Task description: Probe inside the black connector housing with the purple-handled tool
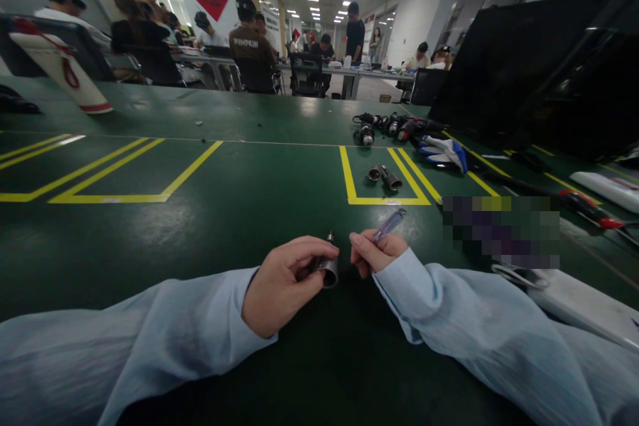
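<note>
My left hand is closed around a dark metal cup-shaped part, whose open round end faces right and toward me. A thin metal tip stands up just behind the fingers; I cannot tell whether it belongs to that part. A short gap to the right, my right hand pinches a slim screwdriver with a see-through purple handle. The handle points up and away from me, and the fingers hide its lower end. Both hands are low over the green table.
Two metal cup-shaped pieces lie inside a yellow-taped box. Behind them are dark tools with cords and blue-white gloves. A black monitor and a white power strip stand right. People sit at far tables.
</note>
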`<control>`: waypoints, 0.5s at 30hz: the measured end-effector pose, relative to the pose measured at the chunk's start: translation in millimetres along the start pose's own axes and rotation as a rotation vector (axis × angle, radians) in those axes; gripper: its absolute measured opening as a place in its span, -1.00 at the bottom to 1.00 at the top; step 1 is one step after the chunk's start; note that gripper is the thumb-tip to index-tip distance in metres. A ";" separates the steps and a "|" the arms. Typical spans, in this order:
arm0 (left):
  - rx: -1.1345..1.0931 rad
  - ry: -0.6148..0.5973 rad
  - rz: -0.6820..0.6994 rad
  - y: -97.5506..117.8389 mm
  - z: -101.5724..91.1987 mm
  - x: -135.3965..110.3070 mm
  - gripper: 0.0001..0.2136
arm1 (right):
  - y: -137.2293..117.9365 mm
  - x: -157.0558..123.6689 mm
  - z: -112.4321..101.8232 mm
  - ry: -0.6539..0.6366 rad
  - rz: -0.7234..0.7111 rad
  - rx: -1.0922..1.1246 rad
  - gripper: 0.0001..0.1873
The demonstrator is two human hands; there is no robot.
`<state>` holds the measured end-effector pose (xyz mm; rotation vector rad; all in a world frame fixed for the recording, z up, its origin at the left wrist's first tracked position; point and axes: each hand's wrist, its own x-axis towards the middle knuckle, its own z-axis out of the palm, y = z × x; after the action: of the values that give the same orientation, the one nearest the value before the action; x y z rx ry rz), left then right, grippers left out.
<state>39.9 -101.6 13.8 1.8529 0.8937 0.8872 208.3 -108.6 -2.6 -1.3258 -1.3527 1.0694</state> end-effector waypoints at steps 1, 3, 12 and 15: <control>0.000 -0.008 0.003 -0.3 0.1 -0.2 -0.74 | 0.7 0.7 -0.1 0.002 0.001 0.002 -0.60; -0.005 -0.024 0.010 -1.3 0.5 -0.5 -0.73 | 1.8 2.4 -1.1 0.017 0.009 -0.005 -0.60; -0.040 -0.068 0.003 -2.9 2.1 -1.4 -0.72 | 5.2 2.9 -4.1 0.003 -0.011 0.001 -0.58; -0.038 -0.065 0.006 -1.4 2.5 -0.8 -0.73 | 6.3 2.2 -4.1 -0.023 -0.012 -0.008 -0.59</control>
<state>41.3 -102.8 11.4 1.8426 0.8262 0.8374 213.5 -106.3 -7.9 -1.3130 -1.3814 1.0752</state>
